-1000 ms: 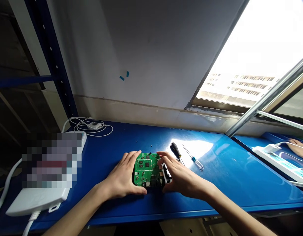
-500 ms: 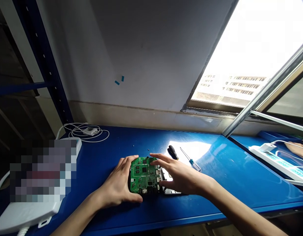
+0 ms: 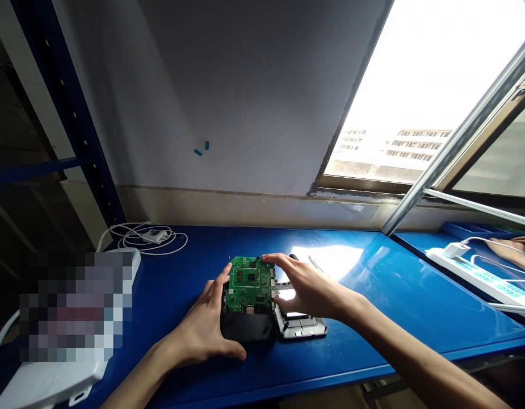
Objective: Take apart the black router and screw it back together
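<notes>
The green circuit board (image 3: 253, 291) lies over the black case (image 3: 248, 328) near the desk's (image 3: 373, 318) front edge. The right hand (image 3: 311, 288) seems clamped on the board's right side; the left hand (image 3: 208, 324) grips the case's left. Beside them lies a pale cover (image 3: 303, 328).

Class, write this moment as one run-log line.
left grip: holding black case; right grip: holding green board; white cover: right of case
</notes>
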Motion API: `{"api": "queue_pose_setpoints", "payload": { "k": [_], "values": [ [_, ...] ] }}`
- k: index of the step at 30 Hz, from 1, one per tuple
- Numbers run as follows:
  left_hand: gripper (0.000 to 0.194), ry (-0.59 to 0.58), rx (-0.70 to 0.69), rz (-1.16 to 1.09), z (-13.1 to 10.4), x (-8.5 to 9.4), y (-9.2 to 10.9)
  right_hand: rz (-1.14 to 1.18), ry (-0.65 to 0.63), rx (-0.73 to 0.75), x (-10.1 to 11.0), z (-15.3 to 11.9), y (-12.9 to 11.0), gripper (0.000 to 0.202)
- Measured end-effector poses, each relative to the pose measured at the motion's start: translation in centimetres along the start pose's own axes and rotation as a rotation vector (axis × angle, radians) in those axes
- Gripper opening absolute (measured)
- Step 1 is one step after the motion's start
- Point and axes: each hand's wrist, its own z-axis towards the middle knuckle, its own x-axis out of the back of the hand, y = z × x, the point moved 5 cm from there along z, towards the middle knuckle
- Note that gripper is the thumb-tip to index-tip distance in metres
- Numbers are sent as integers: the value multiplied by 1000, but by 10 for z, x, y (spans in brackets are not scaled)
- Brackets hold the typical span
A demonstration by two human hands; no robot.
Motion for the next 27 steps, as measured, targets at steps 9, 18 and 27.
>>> {"api": "queue_pose_setpoints", "payload": {
  "k": [9,18,27],
  "values": [
    [134,88,-107,-45,-6,20,21,-80,16,-33,29,-24,-17,73],
    [122,185,-434,222,-44,47,90,-56,50,3,60,-51,-49,73],
    [118,216,-527,282,-78,51,125,-57,137,117,77,-76,-80,77]
  ]
}}
